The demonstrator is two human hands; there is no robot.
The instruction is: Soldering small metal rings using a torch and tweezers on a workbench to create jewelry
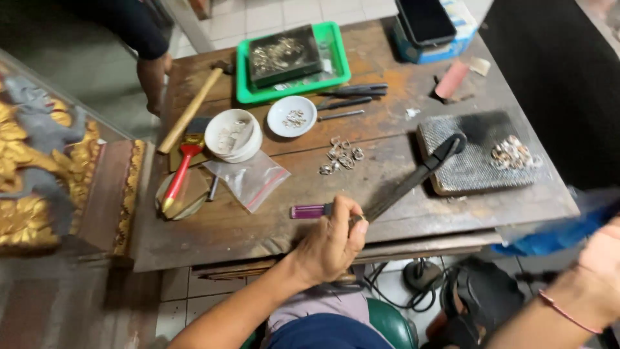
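Long black tool [413, 178], slim handle running diagonally from lower left to upper right across the worn wooden bench, held at its near end. Far tip is a rounded black head resting on the front left part of the grey mesh pad [475, 165]. Pad is rectangular, dark-framed, flat on the right side of the bench; a patch near the tip looks blackened. Cluster of small silver rings [512, 154] sits on the pad's right side, apart from the tool tip. Small purple cylinder [309, 211], a lighter by its look, lies flat just beside the held end, pointing left.
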